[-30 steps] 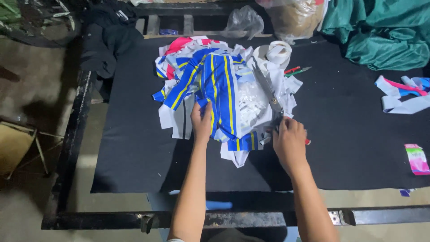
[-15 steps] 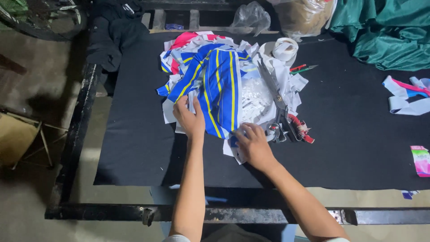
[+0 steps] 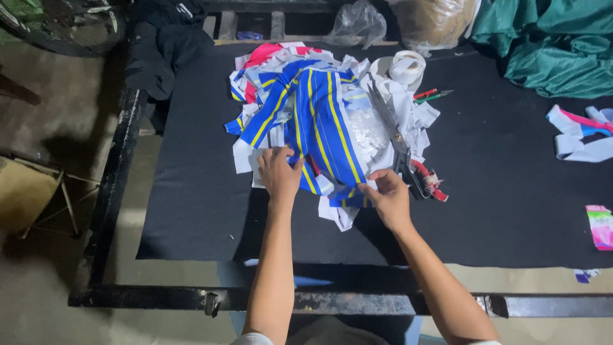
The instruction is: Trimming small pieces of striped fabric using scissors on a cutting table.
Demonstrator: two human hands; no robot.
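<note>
both hands' fingers on striped fabric pile, scissors beside

- Black cloth-covered table on a dark metal frame, paint worn.
- Bare concrete floor at left, dimly lit; brightest light falls on the table centre.
- Green fabric heaped at far right corner.
- Clear plastic bags along far edge.
- Dark garment draped at far left corner.

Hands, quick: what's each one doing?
Left hand: flat on the striped cloth, holding nothing.
Right hand: pinching the cloth's edge.
</note>
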